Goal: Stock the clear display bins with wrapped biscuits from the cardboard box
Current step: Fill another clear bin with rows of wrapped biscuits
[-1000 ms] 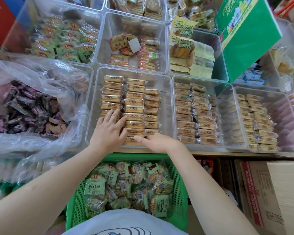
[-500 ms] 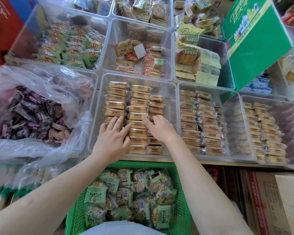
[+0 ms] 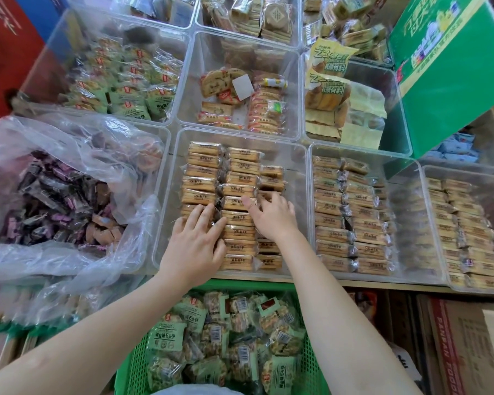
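Glossy film-wrapped oblong biscuits (image 3: 237, 203) in rigid clear bin (image 3: 294, 155); left hand (image 3: 196, 240) flat, fingers straight; right hand (image 3: 271, 213) curled, pinching one packet — crinkled plastic bag (image 3: 77, 143) beside, green mesh basket (image 3: 131, 363) below.

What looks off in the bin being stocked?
In the clear bin, the right-hand column of wrapped biscuits stops short of the back wall, unlike the two fuller columns. Otherwise rows look tidy.

Both hands lie in the middle front clear bin (image 3: 297, 172), on its rows of wrapped biscuits (image 3: 240, 178): the left hand (image 3: 196, 240) on the left rows, the right hand (image 3: 274, 213) just beside it. A plastic basket (image 3: 311, 363) of packets stands before this bin, a cardboard box (image 3: 468, 346) to the right.
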The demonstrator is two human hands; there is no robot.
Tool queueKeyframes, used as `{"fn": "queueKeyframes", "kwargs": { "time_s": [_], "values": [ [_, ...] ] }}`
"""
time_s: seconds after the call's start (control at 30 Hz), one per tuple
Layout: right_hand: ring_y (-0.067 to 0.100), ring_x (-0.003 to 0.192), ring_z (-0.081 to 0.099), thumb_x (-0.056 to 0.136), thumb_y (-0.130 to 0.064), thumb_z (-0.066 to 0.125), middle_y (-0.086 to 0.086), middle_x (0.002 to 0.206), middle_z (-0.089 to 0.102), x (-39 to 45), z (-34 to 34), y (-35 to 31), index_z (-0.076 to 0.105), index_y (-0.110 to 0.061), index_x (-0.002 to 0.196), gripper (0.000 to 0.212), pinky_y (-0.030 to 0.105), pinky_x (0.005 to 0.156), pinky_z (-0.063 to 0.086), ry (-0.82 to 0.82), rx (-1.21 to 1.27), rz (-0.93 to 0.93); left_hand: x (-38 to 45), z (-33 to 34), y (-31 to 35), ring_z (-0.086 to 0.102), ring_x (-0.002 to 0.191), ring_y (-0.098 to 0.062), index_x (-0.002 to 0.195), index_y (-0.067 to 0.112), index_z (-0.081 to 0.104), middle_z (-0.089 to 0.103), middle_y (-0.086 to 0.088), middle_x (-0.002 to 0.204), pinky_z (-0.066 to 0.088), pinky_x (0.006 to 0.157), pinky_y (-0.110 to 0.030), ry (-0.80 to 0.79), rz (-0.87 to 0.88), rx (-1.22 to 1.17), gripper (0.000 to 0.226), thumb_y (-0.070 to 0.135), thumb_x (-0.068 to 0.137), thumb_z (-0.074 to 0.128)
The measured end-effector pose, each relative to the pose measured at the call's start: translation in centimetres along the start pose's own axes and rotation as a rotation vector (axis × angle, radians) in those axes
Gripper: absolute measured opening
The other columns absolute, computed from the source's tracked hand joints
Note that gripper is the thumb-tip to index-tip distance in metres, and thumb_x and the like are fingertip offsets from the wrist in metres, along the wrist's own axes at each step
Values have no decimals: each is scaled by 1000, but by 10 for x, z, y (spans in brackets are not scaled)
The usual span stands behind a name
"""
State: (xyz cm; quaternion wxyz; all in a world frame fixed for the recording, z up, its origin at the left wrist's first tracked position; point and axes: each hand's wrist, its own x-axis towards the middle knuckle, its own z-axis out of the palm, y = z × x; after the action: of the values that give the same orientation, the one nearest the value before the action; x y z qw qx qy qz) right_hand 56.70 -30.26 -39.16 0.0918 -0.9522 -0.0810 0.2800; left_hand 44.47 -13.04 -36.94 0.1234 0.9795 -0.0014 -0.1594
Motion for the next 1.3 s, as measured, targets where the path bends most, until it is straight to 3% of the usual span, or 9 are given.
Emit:
{"fn": "queueKeyframes", "kwargs": {
  "time_s": [0.1, 0.23, 0.43, 0.63, 0.8, 0.93, 1.07, 1.17, 1.3],
  "values": [
    [31, 153, 16, 87, -84, -1, 13, 165, 20, 6, -20, -3, 39, -25, 155, 99, 55, 124, 7, -111, 1, 24, 0, 1, -1, 6, 155, -25, 155, 30, 33, 14, -6, 168, 18, 120, -51, -5, -1, -9, 74, 53, 91, 5],
    [27, 154, 15, 85, -85, -1, 9, 167, 20, 25, -30, -3, 33, -23, 158, 101, 52, 124, 13, 45, 70, -6, 1, 1, -1, 9, 154, -26, 154, 29, 37, 18, -7, 167, 21, 120, -52, 8, -3, -28, 72, 53, 93, 9],
    [22, 156, 1, 87, -82, 1, -2, 170, 6, 28, -11, 5, 16, -25, 162, 95, 51, 124, -4, -47, 48, -25, 1, 2, -1, 11, 154, -25, 154, 29, 37, 20, -7, 166, 22, 119, -52, 11, -6, -19, 72, 52, 93, 10],
    [27, 137, 47, 93, -76, -4, 12, 135, 63, 40, -45, 2, 66, -19, 130, 98, 51, 124, 5, 48, 49, -69, 0, 2, -1, 12, 154, -26, 154, 28, 38, 22, -8, 166, 22, 119, -52, 10, -2, -34, 71, 52, 93, 12],
    [23, 156, 4, 89, -82, 3, 7, 169, 10, 49, -36, -4, 20, -23, 161, 95, 52, 123, 1, -49, 45, -29, 0, 2, -1, 13, 154, -27, 154, 26, 39, 22, -8, 166, 22, 118, -52, 7, 3, -36, 70, 51, 94, 13],
    [29, 147, 33, 93, -76, -1, 14, 155, 43, 49, -37, -3, 46, -15, 150, 96, 52, 124, 15, 20, 136, 8, 0, 2, -2, 14, 154, -28, 154, 26, 39, 22, -9, 166, 22, 118, -53, 4, 4, -37, 69, 51, 95, 14],
    [33, 130, 51, 106, -52, 23, 14, 134, 58, 41, -35, -21, 60, -11, 125, 58, 48, 110, 40, 176, 503, 121, 0, 1, -1, 6, 155, -25, 157, 28, 30, 13, -7, 168, 18, 121, -51, -11, 5, -25, 71, 51, 94, 9],
    [34, 138, 43, 106, -51, 34, 16, 150, 45, 39, -32, -47, 39, -4, 148, 64, 45, 108, 38, 156, 550, 195, -1, -1, 0, 7, 155, -26, 157, 28, 31, 14, -8, 168, 18, 121, -52, -10, 6, -31, 68, 50, 95, 12],
    [31, 123, 53, 101, -52, 50, 18, 142, 48, 46, -20, -63, 35, 1, 143, 70, 32, 78, 40, 280, 452, 221, -1, -1, 0, 7, 155, -27, 157, 28, 30, 13, -8, 168, 18, 121, -52, -15, 9, -30, 68, 50, 95, 11]
  ]
}}
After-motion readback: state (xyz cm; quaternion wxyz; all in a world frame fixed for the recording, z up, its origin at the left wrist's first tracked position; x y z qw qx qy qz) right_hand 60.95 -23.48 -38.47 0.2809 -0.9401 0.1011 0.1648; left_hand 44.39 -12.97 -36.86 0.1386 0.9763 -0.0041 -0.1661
